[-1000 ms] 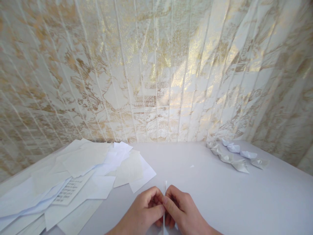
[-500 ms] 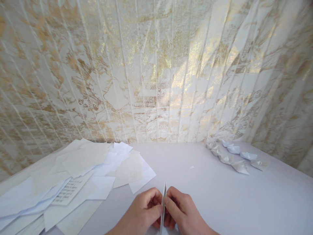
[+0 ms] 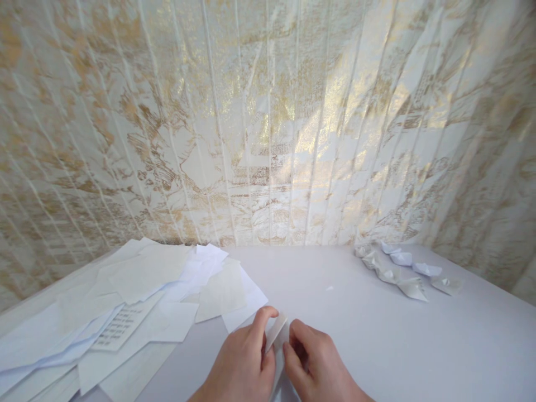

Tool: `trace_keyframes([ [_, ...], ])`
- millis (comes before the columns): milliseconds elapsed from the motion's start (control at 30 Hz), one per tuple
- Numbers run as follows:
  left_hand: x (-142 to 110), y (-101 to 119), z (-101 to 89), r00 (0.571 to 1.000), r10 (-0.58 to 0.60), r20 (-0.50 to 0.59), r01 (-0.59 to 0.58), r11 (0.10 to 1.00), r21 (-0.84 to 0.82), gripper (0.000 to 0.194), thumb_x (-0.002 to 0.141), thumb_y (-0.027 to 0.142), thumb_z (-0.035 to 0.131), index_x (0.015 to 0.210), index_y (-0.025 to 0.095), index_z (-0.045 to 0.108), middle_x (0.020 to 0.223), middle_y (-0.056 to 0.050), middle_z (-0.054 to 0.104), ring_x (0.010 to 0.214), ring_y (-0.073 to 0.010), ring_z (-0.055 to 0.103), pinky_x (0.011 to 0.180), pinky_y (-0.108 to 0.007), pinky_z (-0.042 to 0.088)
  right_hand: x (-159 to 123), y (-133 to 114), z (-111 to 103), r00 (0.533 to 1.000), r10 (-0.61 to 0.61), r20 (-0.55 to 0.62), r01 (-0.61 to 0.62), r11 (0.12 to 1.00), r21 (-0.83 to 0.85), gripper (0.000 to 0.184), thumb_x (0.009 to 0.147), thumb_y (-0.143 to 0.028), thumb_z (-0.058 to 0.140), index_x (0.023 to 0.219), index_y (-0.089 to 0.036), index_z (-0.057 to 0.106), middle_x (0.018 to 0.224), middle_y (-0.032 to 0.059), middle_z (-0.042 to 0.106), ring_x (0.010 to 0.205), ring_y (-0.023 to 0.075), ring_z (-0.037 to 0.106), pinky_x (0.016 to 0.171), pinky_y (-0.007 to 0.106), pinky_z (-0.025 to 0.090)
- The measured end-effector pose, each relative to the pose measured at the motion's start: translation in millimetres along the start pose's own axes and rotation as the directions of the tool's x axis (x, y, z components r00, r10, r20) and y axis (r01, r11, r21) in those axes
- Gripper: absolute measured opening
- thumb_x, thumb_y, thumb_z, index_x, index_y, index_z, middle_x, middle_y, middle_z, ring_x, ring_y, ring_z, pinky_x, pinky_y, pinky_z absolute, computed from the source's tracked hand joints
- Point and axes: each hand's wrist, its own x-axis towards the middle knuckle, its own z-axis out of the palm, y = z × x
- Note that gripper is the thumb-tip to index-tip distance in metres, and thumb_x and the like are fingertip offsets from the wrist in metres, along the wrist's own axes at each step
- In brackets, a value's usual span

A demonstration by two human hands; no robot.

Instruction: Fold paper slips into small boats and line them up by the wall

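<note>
A folded piece of white paper [image 3: 280,357] stands between my two hands at the bottom centre, its layers slightly parted at the top. My left hand [image 3: 245,360] grips its left side, the index finger bent over near the upper edge and the thumb lower down. On the other side my right hand [image 3: 320,357] pinches the paper's right side between thumb and curled fingers. The lower part of the paper is partly hidden by both hands.
Loose white paper sheets [image 3: 138,368] lie in an overlapping heap on the left, one with printed text [image 3: 119,324]. Several small folded paper boats [image 3: 401,258] sit in rows at the back right. A paper scrap [image 3: 329,288] lies on the white table [image 3: 377,335]. A patterned curtain [image 3: 268,123] hangs behind.
The folded paper has gone from a thin edge-on line to a tilted, slightly opened shape. My left index finger has risen and bent over its top, and my right hand has shifted slightly right.
</note>
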Motion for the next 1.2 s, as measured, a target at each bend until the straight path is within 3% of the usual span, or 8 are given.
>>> trace_keyframes([
  [100,-2,6,2.1,0.999,0.004,-0.042,-0.007,0.997,-0.08,0.034,0.068,0.008,0.044,0.098,0.022,0.049,0.049,0.009,0.038,0.046,-0.0133,0.042,0.052,-0.023,0.025,0,-1,0,0.997,0.068,0.04,-0.07,0.996,0.054,0.012,0.071,-0.018,0.043,0.067,-0.022,0.032,0.051,-0.0065,0.039,0.044,0.0097,0.037,0.042,0.019,0.027],
  [200,-4,8,5.7,0.992,-0.018,-0.125,-0.002,0.988,-0.157,0.032,0.066,0.009,0.046,0.096,0.021,0.049,0.049,0.01,0.031,0.044,-0.0116,0.035,0.05,-0.022,0.024,-1,2,2,0.998,0.061,0.021,-0.063,0.992,0.112,0.009,0.072,-0.017,0.041,0.073,-0.023,0.034,0.049,-0.008,0.036,0.043,0.0097,0.035,0.04,0.019,0.025],
  [467,-3,2,7.2,0.99,-0.059,-0.129,0.023,0.964,-0.265,0.025,0.064,0.008,0.047,0.086,0.02,0.053,0.05,0.009,0.035,0.047,-0.0107,0.035,0.049,-0.022,0.024,-3,8,-5,0.984,-0.131,-0.118,0.14,0.988,0.072,0.013,0.074,-0.011,0.041,0.068,-0.021,0.035,0.059,-0.0041,0.041,0.051,0.0102,0.043,0.048,0.02,0.035],
  [633,-2,-1,5.4,0.983,0.067,-0.17,-0.106,0.967,-0.233,0.035,0.052,-0.001,0.041,0.077,0.02,0.053,0.076,0.0,0.05,0.071,-0.0152,0.047,0.054,-0.02,0.033,-3,9,-6,0.935,-0.306,-0.178,0.318,0.947,0.047,0.021,0.065,-0.001,0.04,0.073,-0.021,0.04,0.065,-0.0027,0.042,0.054,0.0106,0.044,0.049,0.019,0.037],
  [733,-1,-1,3.6,0.983,0.121,-0.136,-0.157,0.941,-0.301,0.03,0.052,-0.002,0.041,0.072,0.02,0.049,0.077,0.0,0.049,0.073,-0.0151,0.048,0.055,-0.02,0.036,-3,7,-7,0.87,-0.427,-0.246,0.45,0.892,0.042,0.027,0.063,0.001,0.039,0.079,-0.021,0.042,0.07,-0.0008,0.044,0.057,0.0116,0.045,0.049,0.02,0.039],
  [867,-2,-1,1.6,0.998,0.056,-0.012,-0.054,0.864,-0.5,0.021,0.059,0.003,0.051,0.071,0.02,0.047,0.083,-0.001,0.05,0.073,-0.0143,0.047,0.057,-0.021,0.035,-4,4,-11,0.806,-0.532,-0.259,0.558,0.829,0.036,0.032,0.066,0.003,0.042,0.086,-0.022,0.044,0.074,0.0016,0.048,0.066,0.0139,0.05,0.055,0.022,0.043],
  [1033,-2,-4,-5.0,0.966,0.169,0.193,0.016,0.711,-0.703,0.025,0.063,0.032,0.067,0.08,0.019,0.053,0.107,-0.005,0.044,0.082,-0.017,0.047,0.067,-0.025,0.037,-6,4,-13,0.791,-0.555,-0.257,0.59,0.803,0.082,0.032,0.07,0.003,0.042,0.089,-0.023,0.046,0.074,0.0021,0.05,0.067,0.0141,0.052,0.057,0.023,0.045],
  [1200,-4,0,-5.3,0.973,0.062,0.222,0.158,0.523,-0.837,0.029,0.065,0.044,0.068,0.067,0.017,0.054,0.111,-0.005,0.041,0.097,-0.0227,0.045,0.077,-0.031,0.036,-5,1,-14,0.78,-0.569,-0.259,0.607,0.789,0.096,0.034,0.069,0.003,0.04,0.09,-0.023,0.047,0.074,0.002,0.048,0.065,0.0132,0.052,0.054,0.022,0.046],
])
